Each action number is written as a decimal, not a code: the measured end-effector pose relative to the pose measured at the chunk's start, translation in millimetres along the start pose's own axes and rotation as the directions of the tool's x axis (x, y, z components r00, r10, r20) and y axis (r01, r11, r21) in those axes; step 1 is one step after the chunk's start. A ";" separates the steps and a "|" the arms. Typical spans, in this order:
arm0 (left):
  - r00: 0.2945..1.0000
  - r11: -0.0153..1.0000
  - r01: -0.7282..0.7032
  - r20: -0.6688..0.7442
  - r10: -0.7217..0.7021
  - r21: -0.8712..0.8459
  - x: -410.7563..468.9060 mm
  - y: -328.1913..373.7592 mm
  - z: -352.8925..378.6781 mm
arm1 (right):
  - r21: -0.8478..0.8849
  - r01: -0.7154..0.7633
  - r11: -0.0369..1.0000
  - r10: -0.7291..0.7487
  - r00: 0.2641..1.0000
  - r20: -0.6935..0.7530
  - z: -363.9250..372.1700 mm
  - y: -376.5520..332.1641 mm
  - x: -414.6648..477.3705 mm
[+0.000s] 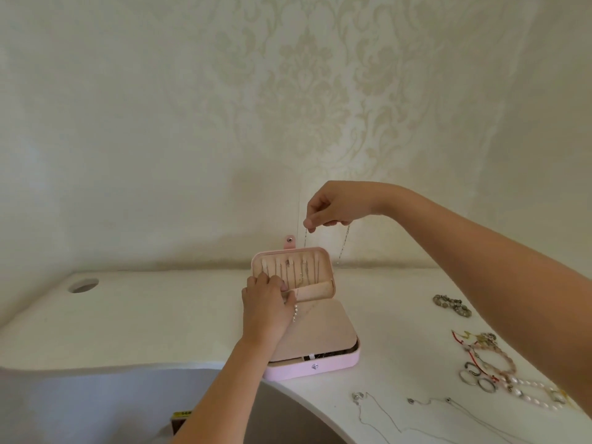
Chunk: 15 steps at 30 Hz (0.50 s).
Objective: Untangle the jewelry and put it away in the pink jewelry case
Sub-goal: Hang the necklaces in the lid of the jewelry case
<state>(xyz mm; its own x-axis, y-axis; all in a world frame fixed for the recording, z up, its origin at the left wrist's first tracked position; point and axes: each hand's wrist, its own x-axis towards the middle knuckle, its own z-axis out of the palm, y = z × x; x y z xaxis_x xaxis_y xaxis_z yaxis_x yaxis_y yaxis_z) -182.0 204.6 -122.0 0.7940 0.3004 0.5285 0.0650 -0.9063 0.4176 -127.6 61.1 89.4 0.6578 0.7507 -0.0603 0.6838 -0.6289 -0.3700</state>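
Observation:
The pink jewelry case (320, 366) stands open on the white table, its lid (294, 251) upright with several thin chains hanging inside it. My left hand (266, 302) holds the elastic pocket at the bottom of the lid, thumb and fingers curled on its edge. A short string of pearls (294, 312) dangles just below that hand. My right hand (333, 206) is raised above the lid and pinches a thin silver chain (342, 248), whose two ends hang down behind and beside the lid.
Tangled bracelets, rings and a pearl strand (499, 370) lie at the right of the table (128, 315). A dark bracelet (451, 304) is farther back. Fine chains with pendants (416, 408) lie near the front edge. A round cable hole (84, 286) sits at the left.

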 end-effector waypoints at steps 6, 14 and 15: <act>0.999 0.998 -0.008 -0.052 0.005 -0.057 -0.4 -1.4 3.4 | 0.009 0.089 0.996 -0.089 0.996 -0.006 -2.8 -21.4 24.5; 0.992 0.996 -0.051 -0.118 0.043 -0.067 -0.3 -3.0 8.7 | -0.062 0.106 0.992 -0.110 0.992 -0.063 -16.6 -30.8 43.8; 0.991 0.996 -0.053 -0.127 0.044 -0.067 -0.3 -4.8 10.0 | -0.078 0.099 0.992 -0.104 0.992 -0.065 -16.4 -31.0 48.6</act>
<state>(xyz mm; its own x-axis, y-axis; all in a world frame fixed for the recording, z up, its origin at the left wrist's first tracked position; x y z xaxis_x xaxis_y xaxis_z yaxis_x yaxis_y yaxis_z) -176.5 205.9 -131.5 0.7128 0.2952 0.6362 -0.0179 -0.8992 0.4373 -111.6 113.8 113.2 0.6023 0.7973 0.0387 0.7680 -0.5657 -0.3002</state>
